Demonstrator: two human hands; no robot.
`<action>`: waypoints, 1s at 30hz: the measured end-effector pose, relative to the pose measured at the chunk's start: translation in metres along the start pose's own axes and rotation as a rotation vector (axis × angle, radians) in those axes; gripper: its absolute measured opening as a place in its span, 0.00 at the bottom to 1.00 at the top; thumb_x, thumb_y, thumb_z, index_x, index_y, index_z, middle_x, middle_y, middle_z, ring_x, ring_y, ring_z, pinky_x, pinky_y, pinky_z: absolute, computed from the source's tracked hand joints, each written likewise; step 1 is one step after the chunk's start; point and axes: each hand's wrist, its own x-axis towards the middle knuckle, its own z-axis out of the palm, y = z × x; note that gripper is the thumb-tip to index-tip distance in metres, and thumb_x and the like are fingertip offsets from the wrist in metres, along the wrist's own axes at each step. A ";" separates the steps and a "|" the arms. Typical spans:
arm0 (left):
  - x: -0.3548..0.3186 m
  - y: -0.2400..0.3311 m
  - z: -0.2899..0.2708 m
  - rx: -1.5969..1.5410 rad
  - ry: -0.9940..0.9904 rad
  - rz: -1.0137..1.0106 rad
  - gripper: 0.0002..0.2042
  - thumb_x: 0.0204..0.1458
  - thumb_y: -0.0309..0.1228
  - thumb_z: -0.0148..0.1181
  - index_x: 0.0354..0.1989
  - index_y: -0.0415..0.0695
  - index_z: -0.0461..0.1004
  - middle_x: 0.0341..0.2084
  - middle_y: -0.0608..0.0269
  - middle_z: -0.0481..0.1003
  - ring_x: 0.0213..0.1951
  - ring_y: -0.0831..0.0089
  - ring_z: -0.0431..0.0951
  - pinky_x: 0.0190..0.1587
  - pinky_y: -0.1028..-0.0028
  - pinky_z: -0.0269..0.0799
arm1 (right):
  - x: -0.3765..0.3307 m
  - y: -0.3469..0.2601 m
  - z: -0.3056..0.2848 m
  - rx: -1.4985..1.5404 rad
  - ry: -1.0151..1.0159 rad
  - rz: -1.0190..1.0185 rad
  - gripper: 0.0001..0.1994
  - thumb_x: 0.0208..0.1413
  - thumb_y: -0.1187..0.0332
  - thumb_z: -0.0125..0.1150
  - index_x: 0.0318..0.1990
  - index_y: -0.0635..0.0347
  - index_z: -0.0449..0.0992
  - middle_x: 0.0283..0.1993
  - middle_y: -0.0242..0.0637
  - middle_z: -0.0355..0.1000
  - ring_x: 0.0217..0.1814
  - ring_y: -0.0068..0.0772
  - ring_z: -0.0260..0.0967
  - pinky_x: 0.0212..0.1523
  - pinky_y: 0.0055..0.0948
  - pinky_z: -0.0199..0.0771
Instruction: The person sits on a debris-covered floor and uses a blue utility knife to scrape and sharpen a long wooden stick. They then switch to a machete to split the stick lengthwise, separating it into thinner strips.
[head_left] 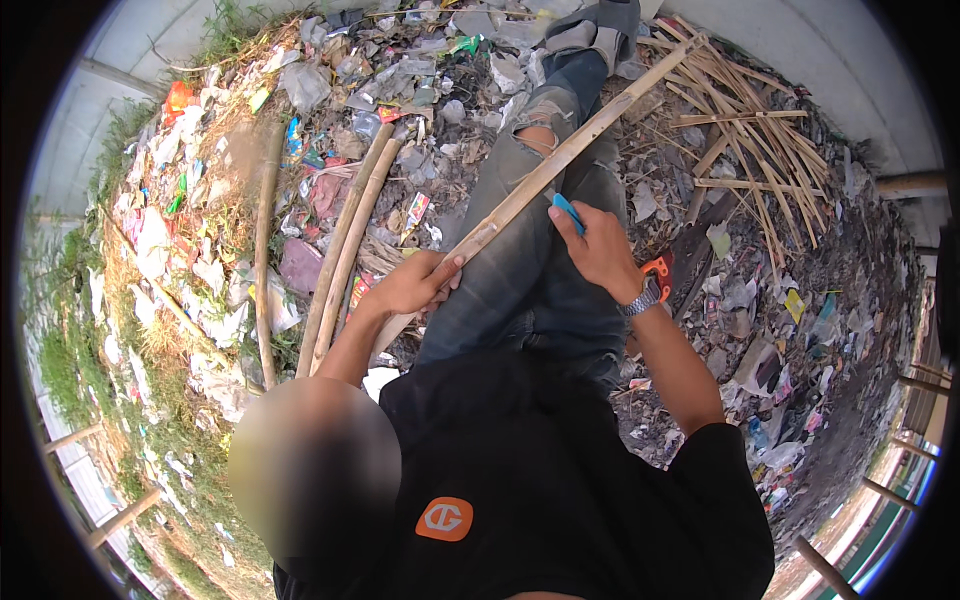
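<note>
A long strip [560, 157] lies slantwise above the jeans, held in one hand, with a blue tool in the other.
The strip runs from low left, past the left hand [412, 284], up toward the shoes [597, 38]; that hand is closed around its lower part, thumb on top. The right hand [600, 245] is curled about the blue tool [567, 214], just beside the strip's right edge; whether the tool touches it, I cannot tell. Under both are crossed legs in torn jeans [492, 228]. An orange handle [657, 268] shows by the right wrist's watch [645, 297]. Farther right lies a heap of thin strips [745, 130]; at left, three poles [267, 230] on littered ground [735, 345].
</note>
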 end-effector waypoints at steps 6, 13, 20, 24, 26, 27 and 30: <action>0.011 0.017 -0.006 0.139 0.015 0.039 0.27 0.72 0.52 0.44 0.29 0.39 0.71 0.14 0.68 0.66 0.14 0.77 0.68 0.18 0.72 0.64 | -0.002 -0.038 0.057 -0.113 -0.041 -0.062 0.30 0.68 0.44 0.52 0.27 0.64 0.76 0.23 0.57 0.74 0.29 0.64 0.75 0.31 0.56 0.75; 0.026 0.023 0.003 0.189 0.014 0.020 0.26 0.72 0.50 0.45 0.29 0.39 0.72 0.14 0.67 0.67 0.14 0.78 0.68 0.18 0.72 0.65 | -0.007 -0.039 0.049 -0.173 -0.088 -0.038 0.30 0.68 0.43 0.52 0.28 0.64 0.78 0.24 0.56 0.76 0.29 0.62 0.77 0.31 0.56 0.76; 0.026 -0.002 0.010 0.568 0.277 0.388 0.27 0.72 0.46 0.46 0.26 0.36 0.74 0.14 0.55 0.71 0.18 0.64 0.73 0.27 0.61 0.69 | -0.008 -0.033 0.050 -0.226 -0.046 -0.072 0.29 0.67 0.42 0.53 0.27 0.62 0.79 0.25 0.56 0.76 0.29 0.62 0.77 0.31 0.56 0.75; 0.006 0.014 0.009 0.526 0.225 0.257 0.27 0.72 0.45 0.45 0.26 0.35 0.74 0.14 0.52 0.71 0.20 0.59 0.74 0.30 0.59 0.69 | 0.024 -0.011 0.030 -0.229 -0.061 0.082 0.32 0.67 0.38 0.49 0.30 0.62 0.81 0.32 0.57 0.78 0.38 0.65 0.77 0.39 0.58 0.74; -0.019 0.003 0.008 0.540 0.138 0.209 0.27 0.72 0.45 0.45 0.26 0.36 0.74 0.14 0.53 0.70 0.19 0.59 0.73 0.29 0.59 0.69 | 0.057 0.087 -0.019 -0.232 0.263 0.400 0.35 0.68 0.37 0.45 0.36 0.67 0.81 0.36 0.60 0.78 0.44 0.68 0.76 0.45 0.57 0.74; -0.031 -0.008 0.006 0.542 0.125 0.235 0.27 0.72 0.45 0.45 0.26 0.36 0.74 0.14 0.53 0.71 0.19 0.59 0.73 0.30 0.59 0.69 | 0.057 0.143 -0.056 -0.226 0.319 0.461 0.36 0.69 0.38 0.44 0.35 0.68 0.81 0.34 0.60 0.78 0.43 0.67 0.76 0.44 0.56 0.73; -0.055 -0.038 0.008 0.471 0.135 0.230 0.27 0.72 0.46 0.45 0.27 0.37 0.73 0.15 0.52 0.71 0.21 0.59 0.73 0.31 0.59 0.69 | 0.045 0.153 -0.123 -0.177 0.537 0.361 0.37 0.67 0.36 0.49 0.27 0.70 0.75 0.19 0.48 0.67 0.23 0.47 0.63 0.30 0.45 0.63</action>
